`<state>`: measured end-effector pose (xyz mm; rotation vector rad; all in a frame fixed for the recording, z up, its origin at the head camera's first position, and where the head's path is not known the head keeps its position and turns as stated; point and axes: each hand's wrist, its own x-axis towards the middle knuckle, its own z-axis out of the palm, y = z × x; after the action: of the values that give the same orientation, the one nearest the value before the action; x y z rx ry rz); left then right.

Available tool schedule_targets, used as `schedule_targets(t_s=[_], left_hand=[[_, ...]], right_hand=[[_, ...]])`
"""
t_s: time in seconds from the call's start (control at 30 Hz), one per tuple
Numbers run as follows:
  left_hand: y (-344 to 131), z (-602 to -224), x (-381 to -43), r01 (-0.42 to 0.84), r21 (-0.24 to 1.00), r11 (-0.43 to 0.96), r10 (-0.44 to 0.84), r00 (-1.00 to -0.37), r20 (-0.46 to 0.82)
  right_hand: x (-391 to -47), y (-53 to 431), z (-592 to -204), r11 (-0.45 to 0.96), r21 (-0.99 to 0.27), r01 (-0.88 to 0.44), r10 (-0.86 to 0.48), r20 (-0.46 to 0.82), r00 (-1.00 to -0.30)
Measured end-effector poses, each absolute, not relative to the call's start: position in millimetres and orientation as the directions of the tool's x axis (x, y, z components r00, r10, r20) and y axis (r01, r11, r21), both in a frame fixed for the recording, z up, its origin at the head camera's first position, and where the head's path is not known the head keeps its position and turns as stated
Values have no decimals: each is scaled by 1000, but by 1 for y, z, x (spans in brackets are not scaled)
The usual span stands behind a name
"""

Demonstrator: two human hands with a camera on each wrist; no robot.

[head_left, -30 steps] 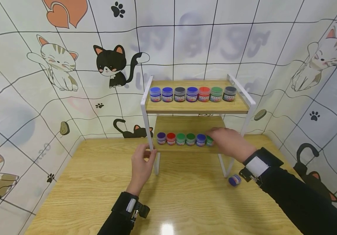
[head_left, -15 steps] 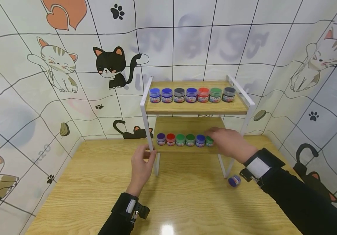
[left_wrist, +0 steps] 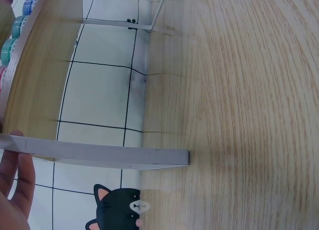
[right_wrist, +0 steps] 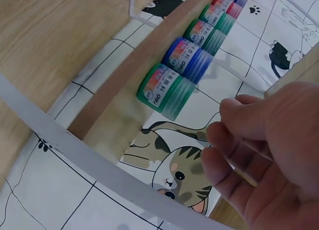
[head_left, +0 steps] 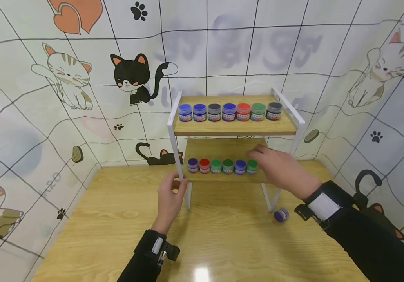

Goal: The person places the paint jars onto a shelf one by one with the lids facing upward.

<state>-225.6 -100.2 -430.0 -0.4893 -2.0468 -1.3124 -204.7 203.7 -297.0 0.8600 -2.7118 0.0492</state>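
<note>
A two-tier wooden shelf rack (head_left: 235, 133) with a white metal frame stands on the table. My left hand (head_left: 170, 192) holds the white left upright (left_wrist: 99, 153) at the lower tier, its fingers and thumb on either side. My right hand (head_left: 279, 168) is at the right end of the lower tier, fingers loosely bent and nothing in them. Just left of it stands the end green paint jar (head_left: 252, 167), upright; the right wrist view shows a gap between fingers (right_wrist: 219, 175) and jar. Beside that jar stands a blue jar (right_wrist: 187, 59), followed by green, red and purple ones.
On the upper tier several blue, black, red and green jars (head_left: 229, 112) form a row. A blue-purple jar (head_left: 281, 214) lies on its side on the table (head_left: 223, 243), near the rack's right foot. A cat-printed wall covering (head_left: 230, 55) encloses the back and sides.
My right hand has let go of the end green jar and drawn slightly right and up, so the jar now shows whole. The left hand stays on the upright.
</note>
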Motion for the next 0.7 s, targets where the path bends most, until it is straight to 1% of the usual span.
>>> schedule_targets(t_s=[0.1, 0.23, 0.37, 0.7], left_hand=[[-103, -439, -232, 610, 663, 434, -31, -725, 688], [-105, -445, -235, 608, 662, 437, -19, -730, 683], [-105, -445, -235, 606, 666, 435, -23, -732, 681], [-105, -444, -237, 616, 649, 448, -26, -716, 698]], right_hand=[[-201, 204, -299, 817, 58, -574, -565, 281, -776], [-194, 203, -304, 805, 29, -592, -578, 259, -774], [-188, 201, -312, 781, 13, -624, -606, 254, -754], [-180, 200, -347, 724, 7, -690, -675, 210, -707]])
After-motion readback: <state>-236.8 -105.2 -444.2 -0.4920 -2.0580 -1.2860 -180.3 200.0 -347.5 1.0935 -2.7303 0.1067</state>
